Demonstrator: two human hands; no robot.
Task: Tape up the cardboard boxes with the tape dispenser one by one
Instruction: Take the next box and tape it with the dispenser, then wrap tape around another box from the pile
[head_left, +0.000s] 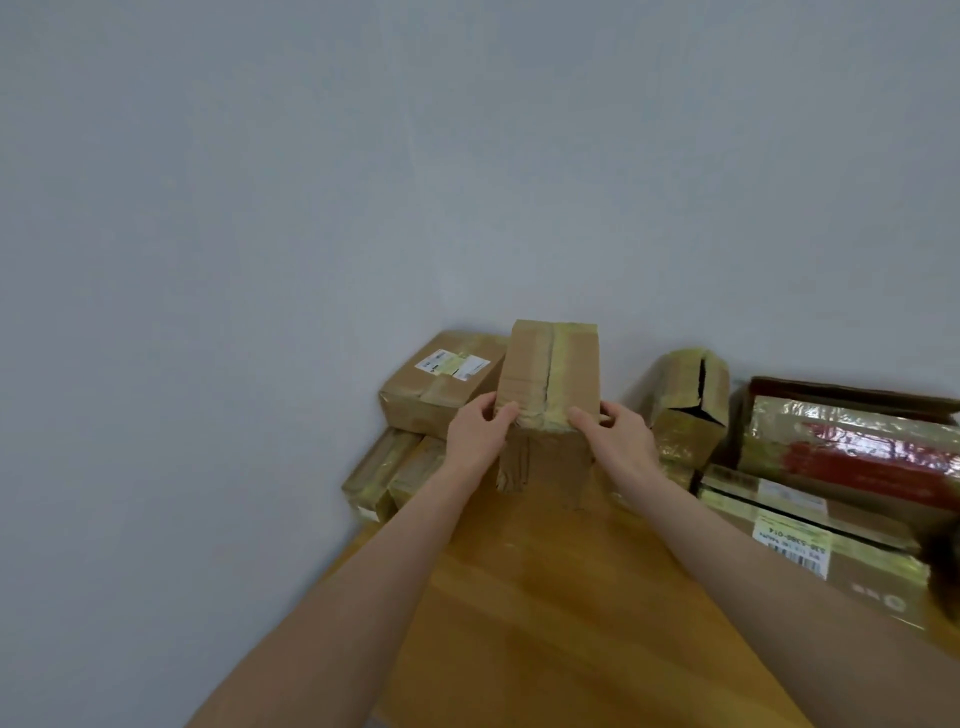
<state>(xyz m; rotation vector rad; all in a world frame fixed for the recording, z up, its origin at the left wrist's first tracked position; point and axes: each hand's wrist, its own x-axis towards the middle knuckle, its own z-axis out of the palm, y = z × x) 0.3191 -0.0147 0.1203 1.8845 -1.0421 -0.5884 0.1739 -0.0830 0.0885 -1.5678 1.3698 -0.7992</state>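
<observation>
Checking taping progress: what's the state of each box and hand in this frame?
Held box: upright, top seam taped, tape wrinkled.
Left hand: grips the box's left side.
Right hand: grips its right side.
Labelled box: closed, taped, label up.
Split box: seam gaping open.
Red-foil box: flap open.
Barcode box: closed, taped, lying flat.
Tape dispenser: not in view.

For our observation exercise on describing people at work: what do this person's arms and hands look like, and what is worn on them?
Nothing worn shows: the left hand and right hand are bare, and the left forearm and right forearm are bare down to the picture's edge. No sleeve, glove, watch or bracelet; rings cannot be told.
</observation>
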